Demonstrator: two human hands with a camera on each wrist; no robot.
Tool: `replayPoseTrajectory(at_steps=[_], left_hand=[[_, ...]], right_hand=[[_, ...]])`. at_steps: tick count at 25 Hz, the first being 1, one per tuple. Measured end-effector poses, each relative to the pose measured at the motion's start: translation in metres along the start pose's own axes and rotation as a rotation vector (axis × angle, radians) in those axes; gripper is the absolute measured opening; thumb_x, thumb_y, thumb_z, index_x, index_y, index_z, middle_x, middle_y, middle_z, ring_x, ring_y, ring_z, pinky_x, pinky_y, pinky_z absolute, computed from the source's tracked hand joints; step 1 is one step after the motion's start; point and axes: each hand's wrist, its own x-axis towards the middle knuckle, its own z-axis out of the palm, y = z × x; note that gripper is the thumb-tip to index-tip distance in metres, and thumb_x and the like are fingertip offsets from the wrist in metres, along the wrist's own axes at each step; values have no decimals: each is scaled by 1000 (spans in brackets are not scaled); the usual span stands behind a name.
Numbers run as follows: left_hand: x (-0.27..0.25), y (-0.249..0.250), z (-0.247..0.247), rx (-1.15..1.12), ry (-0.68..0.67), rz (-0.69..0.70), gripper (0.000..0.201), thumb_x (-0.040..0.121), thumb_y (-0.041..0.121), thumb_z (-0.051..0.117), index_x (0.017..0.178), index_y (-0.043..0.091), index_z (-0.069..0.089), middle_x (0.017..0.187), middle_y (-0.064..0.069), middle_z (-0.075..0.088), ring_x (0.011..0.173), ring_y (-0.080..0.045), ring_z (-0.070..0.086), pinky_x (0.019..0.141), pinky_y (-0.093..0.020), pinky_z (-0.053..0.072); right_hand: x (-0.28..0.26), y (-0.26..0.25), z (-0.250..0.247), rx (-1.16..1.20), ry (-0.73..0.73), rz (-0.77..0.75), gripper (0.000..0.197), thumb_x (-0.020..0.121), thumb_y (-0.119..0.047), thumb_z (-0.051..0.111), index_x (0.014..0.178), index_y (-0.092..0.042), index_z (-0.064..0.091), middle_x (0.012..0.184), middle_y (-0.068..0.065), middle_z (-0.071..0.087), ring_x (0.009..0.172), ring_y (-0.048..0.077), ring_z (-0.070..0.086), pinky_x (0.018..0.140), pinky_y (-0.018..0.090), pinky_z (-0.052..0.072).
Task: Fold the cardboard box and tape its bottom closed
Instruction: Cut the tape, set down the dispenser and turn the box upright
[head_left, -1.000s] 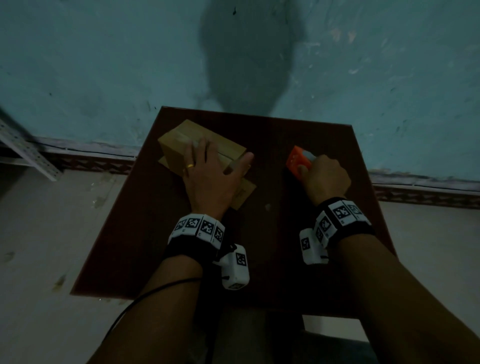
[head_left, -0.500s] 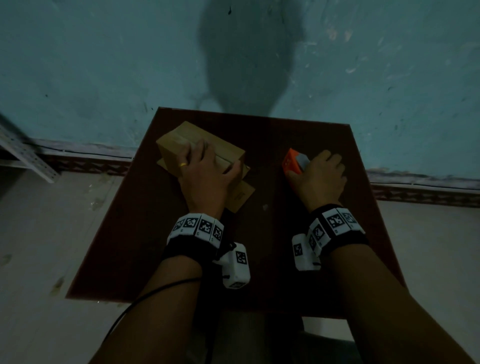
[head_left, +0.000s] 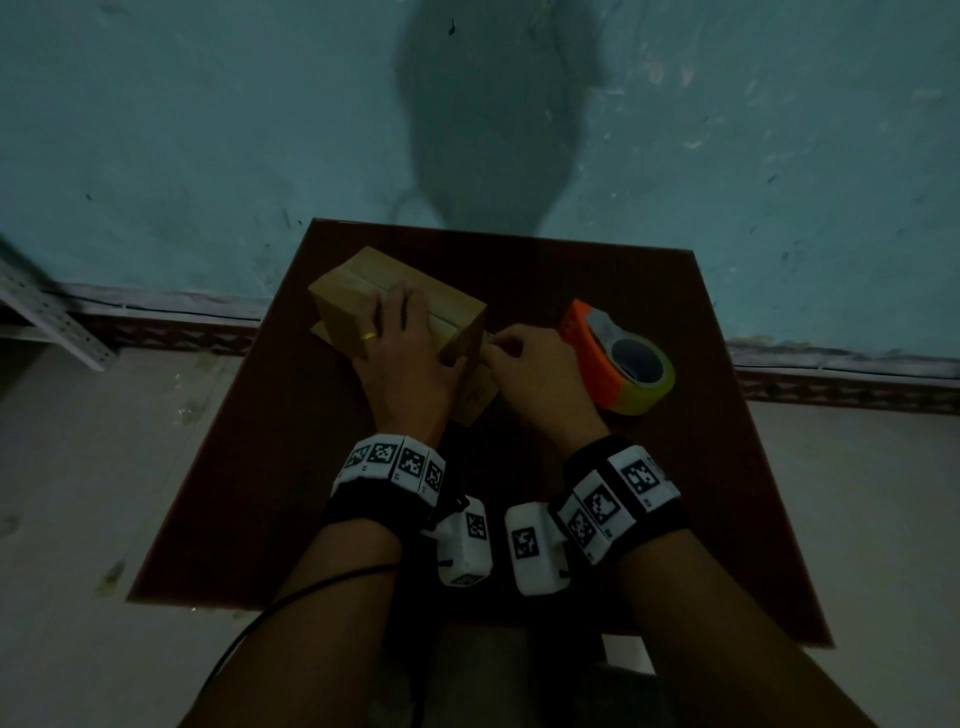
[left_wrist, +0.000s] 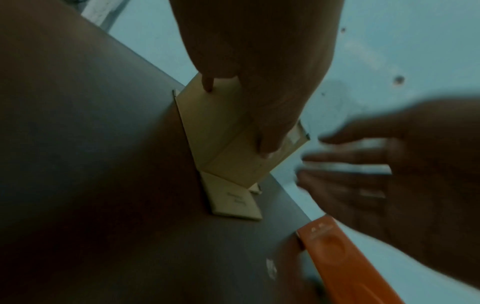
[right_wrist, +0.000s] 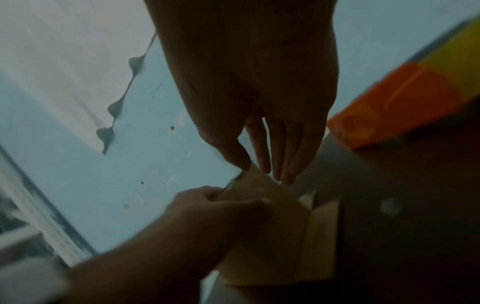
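The folded cardboard box (head_left: 353, 280) sits on the table (head_left: 571, 270), our left hand (head_left: 410, 364) with its grip clamped over it. Our right hand (head_left: 535, 374) touches its end; that grip we cannot tell. We judge that only pressing down the tape (left_wrist: 294, 136) is left.

left side: bare table (head_left: 249, 467) from the box (head_left: 353, 291) out to the left edge, open to a hand
near side: open tabletop under both wrists
above box: blocked, left hand (head_left: 410, 358) lies over the top
box right end: crowded, right hand (head_left: 535, 374) fingertips at it, flap (head_left: 475, 400) flat on the table below
right side: tape dispenser (head_left: 613, 358) just beside the right hand, narrow gap
back: strip of table behind the box, then wall (head_left: 208, 130)
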Motion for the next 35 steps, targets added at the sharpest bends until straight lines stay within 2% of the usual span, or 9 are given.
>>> replayPoseTrajectory(at_steps=[5,8,10,14,19,25,29,32,35], left_hand=[[-1,1,-8,-138,-96,91,96,87,49,71,169,27,26,178,-1,17,162,-34,9,122,-67,22],[-5,-5,-14,-425,18,138,100,79,52,64,169,26,28,170,-10,26,153,-37,24,122,-57,32],[-3,-8,-21,-583,107,44,93,83,51,58,167,22,32,168,-10,27,151,-33,28,119,-51,38],[9,-18,-45,-609,260,-387,75,104,47,48,171,22,27,175,-12,29,158,-38,26,125,-52,27],[15,-29,-49,-870,130,-439,64,110,52,43,169,28,34,172,-11,35,156,-32,36,119,-40,32],[14,-23,-49,-865,127,-414,41,110,57,40,116,25,66,125,-1,60,116,-16,57,94,-32,34],[12,-18,-55,-911,109,-458,44,106,66,41,97,26,57,101,7,54,88,-10,51,87,-30,32],[11,-23,-45,-877,36,-397,37,102,55,60,113,19,63,114,-1,63,90,-10,57,69,-28,38],[16,-29,-31,-911,-3,-371,33,99,45,51,111,22,71,112,-3,70,106,-26,67,85,-39,53]], right_hand=[[-2,-6,9,94,-8,-9,27,104,-35,64,100,-14,81,95,3,81,89,19,77,86,47,65],[0,-4,3,135,2,38,27,103,-48,66,96,-24,76,96,-1,80,88,13,78,73,39,66],[-2,-4,-2,132,10,52,22,103,-50,66,103,-28,71,100,-4,78,91,10,77,65,30,62],[-4,-2,-1,111,32,71,40,102,-37,72,137,-17,68,119,2,76,104,15,75,84,41,67],[-4,-2,-3,164,83,33,16,104,-22,66,116,-21,76,100,1,81,89,15,79,75,37,67],[-4,-2,-15,317,88,89,27,105,-46,58,100,-25,74,100,5,77,94,26,78,82,55,67],[-1,5,-25,313,147,111,63,102,-70,48,114,-13,72,97,0,71,89,17,71,78,34,58],[1,12,-27,346,159,75,34,105,-46,63,119,-15,63,107,-7,66,96,7,65,72,24,49],[7,17,-24,396,124,99,23,105,-11,61,127,-19,60,123,2,69,109,16,69,79,26,56]])
